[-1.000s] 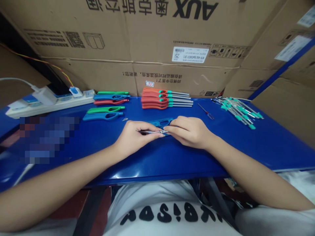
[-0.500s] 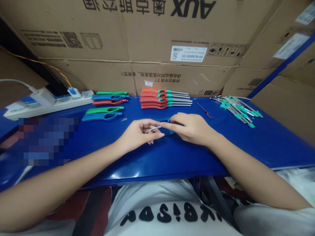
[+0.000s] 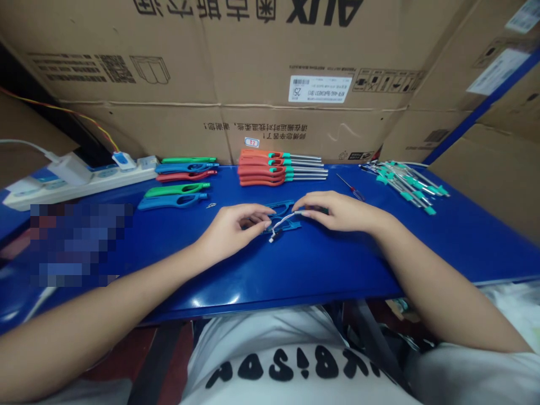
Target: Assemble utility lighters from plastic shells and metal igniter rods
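A blue plastic lighter handle shell (image 3: pixel 283 216) lies on the blue table (image 3: pixel 295 264) between my hands. My left hand (image 3: pixel 230 228) rests on its left end, fingers curled and pinched on the shell. My right hand (image 3: pixel 337 211) holds the other end, fingertips pinched where a thin white wire (image 3: pixel 282 223) enters. The wire curves down from my right fingertips to a small metal tip near the shell's front edge.
Orange lighters with metal tubes (image 3: pixel 278 167) are stacked behind. Green, blue and red handle shells (image 3: pixel 181 180) lie at back left beside a white power strip (image 3: pixel 80 180). Teal-tipped metal tubes (image 3: pixel 405 181) and a small screwdriver (image 3: pixel 351 188) lie at right. Cardboard boxes (image 3: pixel 253 67) wall the back.
My hands have drawn apart. The right hand moved right and back, pulling the white wire out into a curve over the blue shell, which now shows between the hands.
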Action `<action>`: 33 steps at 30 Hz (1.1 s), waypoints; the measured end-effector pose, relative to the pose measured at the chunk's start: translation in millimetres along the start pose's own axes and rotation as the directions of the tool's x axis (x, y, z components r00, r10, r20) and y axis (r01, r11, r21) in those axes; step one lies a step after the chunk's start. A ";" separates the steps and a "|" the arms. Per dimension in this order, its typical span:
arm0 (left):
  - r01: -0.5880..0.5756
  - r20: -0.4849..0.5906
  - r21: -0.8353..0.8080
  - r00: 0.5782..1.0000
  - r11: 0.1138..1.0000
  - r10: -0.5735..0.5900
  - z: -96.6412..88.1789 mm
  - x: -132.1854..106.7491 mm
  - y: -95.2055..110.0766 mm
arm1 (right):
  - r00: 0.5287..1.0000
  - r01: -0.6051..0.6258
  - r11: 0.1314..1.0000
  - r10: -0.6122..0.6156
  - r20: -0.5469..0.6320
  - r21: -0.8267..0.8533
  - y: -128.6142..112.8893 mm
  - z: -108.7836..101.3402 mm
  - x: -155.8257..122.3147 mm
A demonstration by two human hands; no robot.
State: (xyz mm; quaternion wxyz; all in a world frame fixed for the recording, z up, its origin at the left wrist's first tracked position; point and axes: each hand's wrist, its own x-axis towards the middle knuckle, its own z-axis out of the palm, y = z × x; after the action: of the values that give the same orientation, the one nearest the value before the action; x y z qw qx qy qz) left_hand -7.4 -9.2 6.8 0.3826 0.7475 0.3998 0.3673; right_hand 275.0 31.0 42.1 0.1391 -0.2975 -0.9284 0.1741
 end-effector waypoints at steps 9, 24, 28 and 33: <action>-0.194 -0.065 0.296 0.973 0.935 0.222 -0.2 -2.3 11.6 | 0.987 0.040 0.983 -0.010 -0.163 0.180 -6.9 -1.6 1.6; -0.173 -0.184 0.219 0.959 0.960 0.215 -2.9 -4.3 13.9 | 0.997 -0.062 0.971 0.048 0.065 0.231 -3.9 -6.1 -1.5; -0.141 -0.162 0.264 0.969 0.954 0.188 -6.0 -2.8 15.2 | 0.971 -0.109 0.936 0.028 0.238 0.334 -6.3 -7.0 -1.3; -0.126 -0.114 0.283 0.980 0.951 0.164 -12.2 2.4 9.6 | 0.959 -0.139 0.865 -0.003 0.282 0.482 -5.2 -12.1 -2.5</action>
State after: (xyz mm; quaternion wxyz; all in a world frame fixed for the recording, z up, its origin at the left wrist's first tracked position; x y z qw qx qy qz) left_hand -13.8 -7.4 21.0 0.2189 0.7940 0.4158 0.3857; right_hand 278.7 28.4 54.8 0.0753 -0.2576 -0.8511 0.4513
